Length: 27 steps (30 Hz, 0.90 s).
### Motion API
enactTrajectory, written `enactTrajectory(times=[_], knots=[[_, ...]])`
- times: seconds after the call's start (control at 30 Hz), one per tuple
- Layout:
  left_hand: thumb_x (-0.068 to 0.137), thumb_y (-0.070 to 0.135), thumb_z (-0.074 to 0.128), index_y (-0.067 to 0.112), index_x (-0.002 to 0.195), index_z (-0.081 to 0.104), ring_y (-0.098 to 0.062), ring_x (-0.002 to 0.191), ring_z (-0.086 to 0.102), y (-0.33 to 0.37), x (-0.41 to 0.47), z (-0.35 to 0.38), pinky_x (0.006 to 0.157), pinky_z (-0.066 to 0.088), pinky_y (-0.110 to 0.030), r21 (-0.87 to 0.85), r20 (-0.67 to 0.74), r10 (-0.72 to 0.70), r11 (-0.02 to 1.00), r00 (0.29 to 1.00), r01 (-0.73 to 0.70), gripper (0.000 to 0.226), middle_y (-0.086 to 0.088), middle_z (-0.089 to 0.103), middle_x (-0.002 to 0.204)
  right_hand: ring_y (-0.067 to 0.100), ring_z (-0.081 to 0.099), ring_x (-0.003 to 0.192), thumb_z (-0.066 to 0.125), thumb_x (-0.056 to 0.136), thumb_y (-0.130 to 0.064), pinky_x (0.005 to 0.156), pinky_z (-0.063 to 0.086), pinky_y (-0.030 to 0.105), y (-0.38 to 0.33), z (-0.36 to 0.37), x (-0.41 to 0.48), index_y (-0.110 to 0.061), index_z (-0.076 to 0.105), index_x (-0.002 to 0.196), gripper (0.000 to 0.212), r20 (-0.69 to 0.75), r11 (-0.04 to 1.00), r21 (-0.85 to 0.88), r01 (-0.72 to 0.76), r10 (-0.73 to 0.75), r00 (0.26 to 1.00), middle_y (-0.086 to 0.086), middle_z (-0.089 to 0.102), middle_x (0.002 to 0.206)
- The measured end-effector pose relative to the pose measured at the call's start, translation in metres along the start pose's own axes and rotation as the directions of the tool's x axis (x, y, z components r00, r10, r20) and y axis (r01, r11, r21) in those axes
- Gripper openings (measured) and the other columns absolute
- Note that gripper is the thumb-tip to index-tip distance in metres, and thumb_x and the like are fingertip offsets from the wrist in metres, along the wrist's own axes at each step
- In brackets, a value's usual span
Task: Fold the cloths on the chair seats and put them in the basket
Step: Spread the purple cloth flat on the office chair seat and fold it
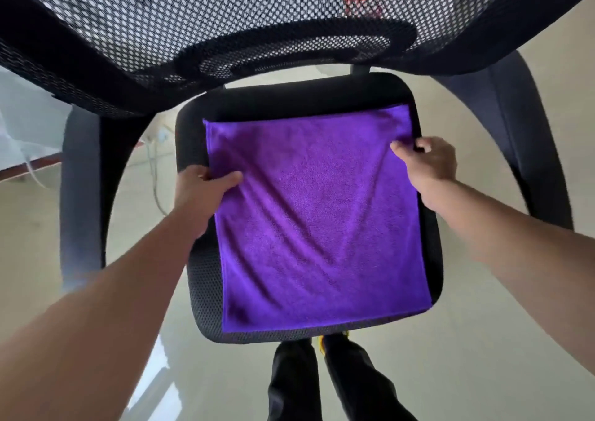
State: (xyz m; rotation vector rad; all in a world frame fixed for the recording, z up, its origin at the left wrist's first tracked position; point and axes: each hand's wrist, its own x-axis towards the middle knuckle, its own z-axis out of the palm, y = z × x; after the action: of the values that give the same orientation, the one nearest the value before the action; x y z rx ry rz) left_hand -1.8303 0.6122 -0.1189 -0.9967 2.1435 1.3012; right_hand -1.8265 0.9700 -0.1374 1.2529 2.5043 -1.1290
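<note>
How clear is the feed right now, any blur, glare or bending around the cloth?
Head view: purple cloth and both hands (left hand, right hand) are sharp and evenly lit; wide-angle bending curves the armrests and mesh backrest; the left armrest is smeared; window glare streaks the glossy floor.

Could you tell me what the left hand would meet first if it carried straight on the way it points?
Probably the left hand would slide along the purple square microfibre cloth toward the chair's backrest; depth is unclear.
</note>
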Motion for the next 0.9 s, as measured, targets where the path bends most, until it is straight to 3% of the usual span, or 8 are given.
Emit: enactTrajectory(times=[0.1, 0.27, 0.33, 0.5, 0.63, 0.73, 0.83, 0.9], knots=[[0.070, 0.013, 0.082, 0.007, 0.069, 0.062, -0.026, 0.072, 0.056, -0.028, -0.016, -0.001, 0.072, 0.054, -0.057, -0.057, -0.043, -0.069, 0.996, 0.997, 0.067, 0.021, -0.020, 0.063, 0.080, 0.016, 0.057, 0.065, 0.078, 0.075, -0.038, 0.063, 0.044, 0.022, 0.026, -0.006, -0.016, -0.012, 0.075, 0.089, 0.030, -0.005, 0.999, -0.034, -0.033, 0.033, 0.999, 0.000, 0.064, 0.072], [0.069, 0.030, 0.084, 0.017, 0.068, 0.059, -0.021, 0.072, 0.056, -0.035, -0.020, 0.001, 0.067, 0.051, -0.039, -0.090, -0.154, -0.035, 0.996, 0.987, 0.021, 0.028, -0.010, 0.062, 0.077, 0.019, 0.057, 0.073, 0.074, 0.079, -0.042, 0.069, 0.041, 0.026, 0.031, -0.006, -0.018, -0.015, 0.070, 0.083, 0.028, -0.090, 0.996, 0.046, -0.075, 0.079, 0.993, 0.005, 0.065, 0.077], [0.067, 0.036, 0.085, 0.017, 0.074, 0.061, -0.020, 0.070, 0.060, -0.041, -0.035, 0.000, 0.068, 0.053, -0.035, -0.084, -0.109, -0.042, 0.996, 0.993, 0.033, 0.031, -0.006, 0.065, 0.079, 0.020, 0.055, 0.076, 0.070, 0.079, -0.050, 0.069, 0.040, 0.028, 0.037, -0.011, -0.033, -0.015, 0.068, 0.086, 0.036, -0.041, 0.999, -0.012, -0.041, 0.040, 0.998, 0.003, 0.062, 0.078], [0.066, 0.018, 0.086, 0.015, 0.069, 0.063, -0.009, 0.049, 0.056, -0.093, -0.094, -0.010, 0.053, 0.048, -0.024, -0.038, 0.044, -0.089, 0.995, 0.995, 0.090, 0.023, 0.000, 0.063, 0.062, 0.022, 0.060, 0.072, 0.076, 0.075, -0.048, 0.066, 0.040, 0.028, 0.092, -0.037, -0.101, -0.010, 0.067, 0.083, 0.039, 0.107, 0.994, -0.097, -0.045, 0.055, 0.993, 0.004, 0.066, 0.075], [0.071, 0.007, 0.081, 0.013, 0.057, 0.056, -0.009, 0.039, 0.041, -0.143, -0.127, -0.014, 0.043, 0.034, -0.019, 0.024, 0.081, -0.153, 0.988, 0.985, 0.151, 0.029, 0.009, 0.049, 0.040, 0.027, 0.052, 0.060, 0.075, 0.077, -0.043, 0.053, 0.032, 0.029, 0.128, -0.050, -0.129, -0.014, 0.054, 0.055, 0.042, 0.194, 0.968, -0.246, -0.053, 0.103, 0.976, -0.001, 0.052, 0.053], [0.073, 0.011, 0.081, 0.011, 0.058, 0.056, -0.017, 0.053, 0.040, -0.166, -0.146, -0.015, 0.054, 0.033, -0.030, -0.024, 0.017, -0.207, 0.978, 0.978, 0.207, 0.029, -0.005, 0.049, 0.054, 0.029, 0.049, 0.056, 0.068, 0.083, -0.045, 0.054, 0.028, 0.033, 0.138, -0.058, -0.133, -0.011, 0.054, 0.054, 0.047, 0.177, 0.959, -0.281, -0.030, 0.083, 0.981, 0.001, 0.044, 0.047], [0.077, 0.015, 0.079, 0.013, 0.065, 0.056, -0.021, 0.062, 0.053, -0.186, -0.168, -0.015, 0.059, 0.037, -0.030, -0.088, 0.086, -0.306, 0.946, 0.948, 0.313, 0.026, -0.011, 0.059, 0.065, 0.021, 0.040, 0.047, 0.070, 0.081, -0.047, 0.044, 0.028, 0.025, 0.148, -0.067, -0.148, -0.009, 0.047, 0.049, 0.055, 0.217, 0.966, -0.248, -0.072, 0.127, 0.968, 0.004, 0.039, 0.046], [0.081, 0.016, 0.074, 0.014, 0.071, 0.059, -0.021, 0.071, 0.062, -0.195, -0.180, -0.013, 0.066, 0.041, -0.031, -0.137, 0.145, -0.357, 0.916, 0.923, 0.376, 0.019, -0.011, 0.068, 0.075, 0.016, 0.045, 0.049, 0.077, 0.077, -0.041, 0.046, 0.033, 0.022, 0.158, -0.074, -0.160, -0.011, 0.061, 0.057, 0.040, 0.289, 0.971, -0.174, -0.161, 0.207, 0.935, 0.003, 0.050, 0.051]])
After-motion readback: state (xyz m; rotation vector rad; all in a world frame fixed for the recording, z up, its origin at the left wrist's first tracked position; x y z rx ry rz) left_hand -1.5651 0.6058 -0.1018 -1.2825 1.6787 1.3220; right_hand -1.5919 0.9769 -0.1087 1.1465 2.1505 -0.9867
